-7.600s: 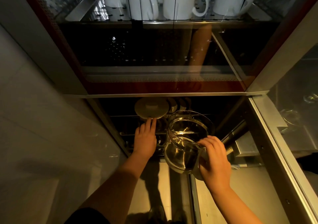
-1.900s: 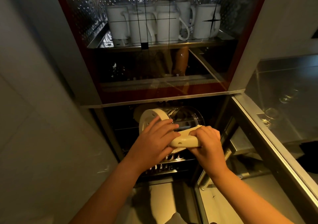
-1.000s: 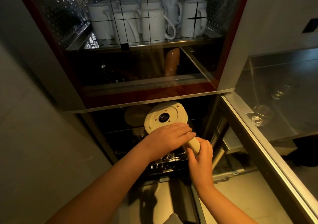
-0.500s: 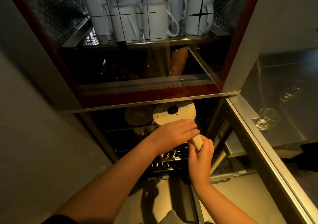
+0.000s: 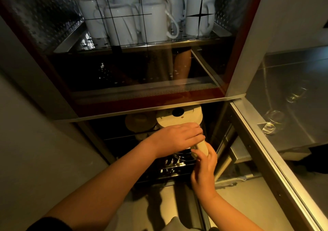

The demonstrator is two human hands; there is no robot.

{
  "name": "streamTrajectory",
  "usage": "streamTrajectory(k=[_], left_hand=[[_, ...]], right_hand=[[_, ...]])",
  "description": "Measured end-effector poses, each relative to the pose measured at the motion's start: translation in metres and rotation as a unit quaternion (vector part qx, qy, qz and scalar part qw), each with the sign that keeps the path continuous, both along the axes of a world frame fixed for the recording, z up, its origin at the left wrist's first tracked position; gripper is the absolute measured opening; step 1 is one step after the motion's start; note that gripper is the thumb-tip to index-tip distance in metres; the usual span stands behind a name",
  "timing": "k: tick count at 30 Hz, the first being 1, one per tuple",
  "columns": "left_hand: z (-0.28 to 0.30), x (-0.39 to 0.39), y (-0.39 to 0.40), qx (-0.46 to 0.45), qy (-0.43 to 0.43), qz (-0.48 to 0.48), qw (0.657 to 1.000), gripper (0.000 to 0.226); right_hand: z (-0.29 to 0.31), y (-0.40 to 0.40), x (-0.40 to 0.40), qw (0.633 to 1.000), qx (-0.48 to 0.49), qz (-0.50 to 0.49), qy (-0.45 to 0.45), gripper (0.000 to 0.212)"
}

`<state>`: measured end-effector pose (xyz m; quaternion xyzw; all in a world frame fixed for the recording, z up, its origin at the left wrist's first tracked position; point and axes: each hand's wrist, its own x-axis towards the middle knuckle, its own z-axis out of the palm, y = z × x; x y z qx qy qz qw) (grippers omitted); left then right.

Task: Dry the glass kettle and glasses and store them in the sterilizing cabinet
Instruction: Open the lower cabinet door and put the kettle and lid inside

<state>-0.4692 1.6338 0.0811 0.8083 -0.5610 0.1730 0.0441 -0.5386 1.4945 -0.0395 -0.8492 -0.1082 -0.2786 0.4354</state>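
Setting the glass kettle upside down into the lower compartment of the sterilizing cabinet is the step in hand, by my reading. The kettle sits directly beyond both hands, its round cream base turned up toward the person. The left hand lies over the kettle's body with fingers bent across it, while the right hand, just below and nearer the person, wraps its fingers round the cream handle.

To do it well, I would keep the handle grip firm until the rim is felt resting level on the wire rack beneath the hands, then ease the left hand off first. Glass on metal wants a gentle landing (a tilted rim could slide between the wires). The pale dish standing to the left of the hands needs a little room.

The base looks like smooth matte plastic, a flat disc with a dark round socket in its middle. The rack shows bright, thin chromed bars. Above the hands, behind a dark glass door, stand glossy white mugs on a perforated steel shelf. Off to the right of the hands, clear glasses show through the open door's pane, so they seem not yet stored.
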Motion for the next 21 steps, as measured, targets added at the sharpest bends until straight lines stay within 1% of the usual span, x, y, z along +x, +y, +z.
streamTrajectory(k=[3,7,10,12,13,14,15,16,18,21], left_hand=[[-0.002,0.0,-0.004,0.004,-0.003,-0.022,1.0,0.032],[0.001,0.006,-0.004,0.03,-0.016,-0.034,0.999,0.031],[0.002,0.01,0.0,0.042,-0.019,-0.037,0.998,0.032],[0.002,0.012,0.005,0.044,-0.017,-0.033,0.998,0.033],[0.002,0.015,0.007,0.045,-0.016,-0.032,0.998,0.034],[0.001,0.017,0.008,0.05,-0.016,-0.03,0.998,0.035],[0.0,0.019,0.009,0.058,-0.016,-0.027,0.998,0.036],[-0.001,0.02,0.01,0.069,-0.015,-0.024,0.997,0.038],[-0.002,0.02,0.01,0.083,-0.008,-0.024,0.996,0.041],[0.001,0.021,0.008,0.085,0.002,-0.026,0.996,0.05]], right_hand=[[-0.004,0.004,-0.003,1.0,0.023,-0.013,-0.008,0.08],[0.0,0.015,0.001,0.998,0.062,-0.033,-0.002,0.066],[-0.001,0.024,0.003,0.996,0.078,-0.03,0.024,0.072],[-0.006,0.025,0.006,0.999,0.023,-0.016,0.036,0.073],[-0.008,0.024,0.008,0.999,-0.032,-0.009,0.015,0.066],[-0.009,0.022,0.011,0.998,-0.064,-0.003,-0.003,0.053],[-0.008,0.019,0.014,0.996,-0.093,0.0,-0.005,0.039],[-0.01,0.015,0.016,0.994,-0.11,0.002,0.006,0.033],[-0.01,0.009,0.017,0.991,-0.128,0.023,0.036,0.042],[-0.02,-0.003,0.02,0.983,-0.182,0.037,-0.011,0.054]])
